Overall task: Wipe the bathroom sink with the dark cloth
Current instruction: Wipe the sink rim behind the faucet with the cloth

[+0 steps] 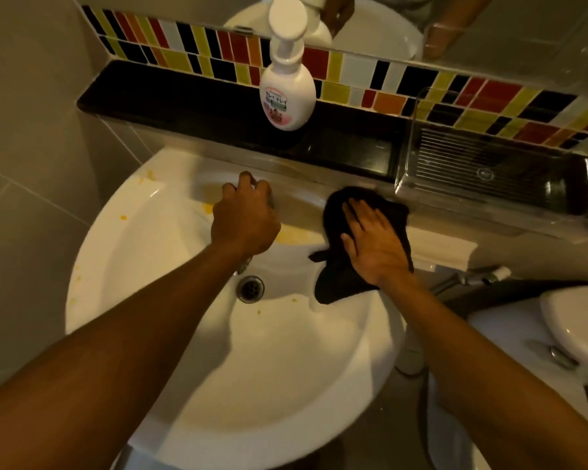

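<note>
head view: the right hand [374,242] lies flat, fingers spread, pressing the dark square cloth [343,276] onto the right back rim of the white ceramic sink [123,266]. the left hand [245,222] curls closed over the tap, mostly hidden.

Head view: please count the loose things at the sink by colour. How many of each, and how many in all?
White: 1, the white plastic pump bottle on the black ledge.
Dark: 1, the dark cloth under the right hand on the white sink rim.
Clear: 1, the clear plastic tray.
Total: 3
</note>
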The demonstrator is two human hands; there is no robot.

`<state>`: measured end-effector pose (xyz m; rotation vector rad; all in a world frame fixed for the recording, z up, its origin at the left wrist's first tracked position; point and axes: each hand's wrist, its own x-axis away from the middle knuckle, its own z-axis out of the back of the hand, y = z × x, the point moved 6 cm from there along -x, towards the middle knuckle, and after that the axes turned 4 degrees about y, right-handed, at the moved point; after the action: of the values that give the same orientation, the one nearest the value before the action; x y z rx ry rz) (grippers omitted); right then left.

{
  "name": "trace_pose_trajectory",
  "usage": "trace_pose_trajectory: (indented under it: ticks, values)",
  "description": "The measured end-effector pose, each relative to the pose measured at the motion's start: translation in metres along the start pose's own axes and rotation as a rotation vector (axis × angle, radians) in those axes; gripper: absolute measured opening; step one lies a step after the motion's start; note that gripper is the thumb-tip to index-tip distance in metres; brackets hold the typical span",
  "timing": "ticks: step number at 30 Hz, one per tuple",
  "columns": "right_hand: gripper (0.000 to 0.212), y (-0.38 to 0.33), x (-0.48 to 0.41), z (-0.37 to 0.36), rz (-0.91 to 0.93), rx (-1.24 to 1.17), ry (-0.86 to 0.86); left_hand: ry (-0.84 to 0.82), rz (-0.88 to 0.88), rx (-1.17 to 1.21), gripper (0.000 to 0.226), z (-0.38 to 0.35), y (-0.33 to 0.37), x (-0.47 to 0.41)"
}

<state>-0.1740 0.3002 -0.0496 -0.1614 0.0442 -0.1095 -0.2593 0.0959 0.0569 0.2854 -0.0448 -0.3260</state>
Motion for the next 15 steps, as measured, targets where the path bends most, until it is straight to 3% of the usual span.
trace_pose_trajectory:
  ticks: [4, 8, 15]
  values:
    - [0.06, 0.018, 0.07, -0.001, -0.149, -0.057, -0.005, 0.002, 0.009, 0.007, 0.029, 0.0, 0.0, 0.0]
    - [0.065, 0.017, 0.08, -0.009, -0.188, -0.011, -0.056, 0.007, 0.0, 0.005, 0.03, -0.001, -0.001, 0.001]
    - [0.062, 0.012, 0.017, -0.002, 0.084, 0.049, -0.09, 0.02, -0.002, 0.003, 0.031, -0.001, -0.001, 0.0]
